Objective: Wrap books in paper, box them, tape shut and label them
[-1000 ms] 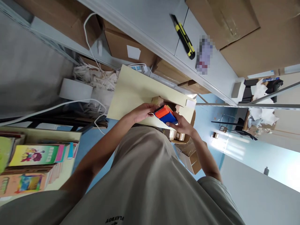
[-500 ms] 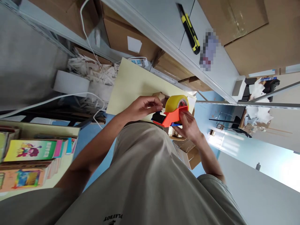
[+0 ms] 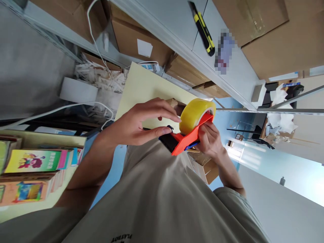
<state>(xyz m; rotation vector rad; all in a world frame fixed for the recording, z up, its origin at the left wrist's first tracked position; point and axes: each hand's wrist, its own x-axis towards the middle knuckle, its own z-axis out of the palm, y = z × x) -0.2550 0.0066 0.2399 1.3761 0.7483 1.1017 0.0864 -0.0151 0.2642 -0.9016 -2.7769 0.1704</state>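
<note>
Through the head view I had my right hand [image 3: 209, 138] clamped on the dispenser [image 3: 186, 141], which sat between both hands, presumably so its tape [image 3: 189, 116] and cutter [image 3: 169, 142] faced my left hand [image 3: 141, 123], whose thumb and fingers were spread beside them, any touch unclear.

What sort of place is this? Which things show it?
Probably a packing or storage room: large brown cardboard boxes, a yellow-and-black box cutter on a long pale-grey shelf, and an orange tape dispenser in the right hand.
</note>
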